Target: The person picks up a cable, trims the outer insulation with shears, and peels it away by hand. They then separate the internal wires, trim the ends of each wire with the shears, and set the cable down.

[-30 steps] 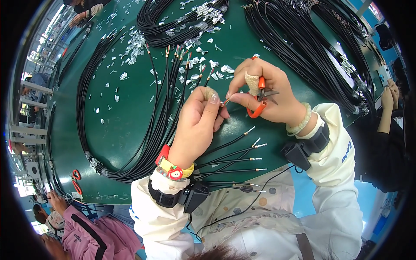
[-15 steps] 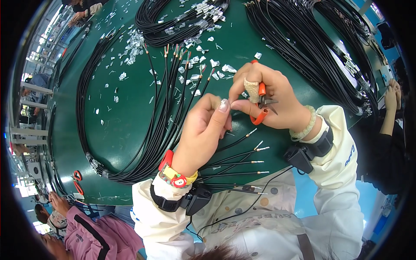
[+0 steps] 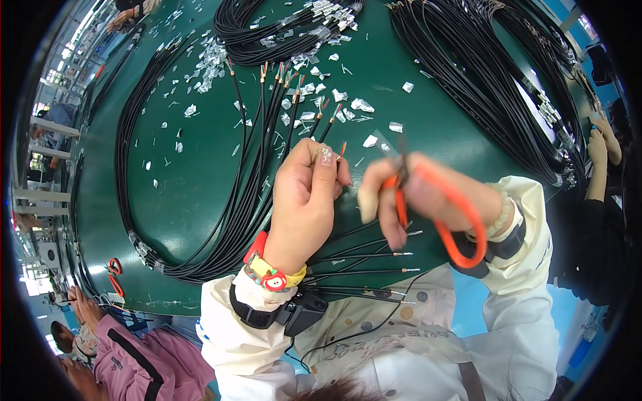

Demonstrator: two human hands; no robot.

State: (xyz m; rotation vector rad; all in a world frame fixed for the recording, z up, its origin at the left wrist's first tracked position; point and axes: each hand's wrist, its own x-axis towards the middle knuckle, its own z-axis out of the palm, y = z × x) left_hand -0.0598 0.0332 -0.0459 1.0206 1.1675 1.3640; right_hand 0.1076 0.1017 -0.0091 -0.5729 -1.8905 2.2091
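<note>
My left hand [image 3: 309,190] is closed in a pinch around a black cable's end; its thin orange-red wires [image 3: 343,149] stick out past the fingertips. To the right, my right hand [image 3: 418,194] is blurred by motion and closed around orange-handled scissors [image 3: 463,200], blades pointing away from me. A small translucent scrap [image 3: 382,143] shows beside the blades. Black cables [image 3: 251,194] fan out beyond my left hand, several with stripped ends and coloured wires. Nearer me, below my hands, other cable ends [image 3: 374,255] point right with pale silvery tips.
On the green table [image 3: 194,214], foil scraps [image 3: 361,105] lie scattered. Coiled cable bundles [image 3: 281,47] lie at the back, with more bundles [image 3: 468,87] at far right. Another pair of scissors [image 3: 116,277] rests at the left edge. Co-workers' hands [image 3: 83,307] show at the sides.
My right hand has moved away from my left, toward me, and the scissors have swung from lying across the palm to blades pointing away. My left hand has shifted slightly left.
</note>
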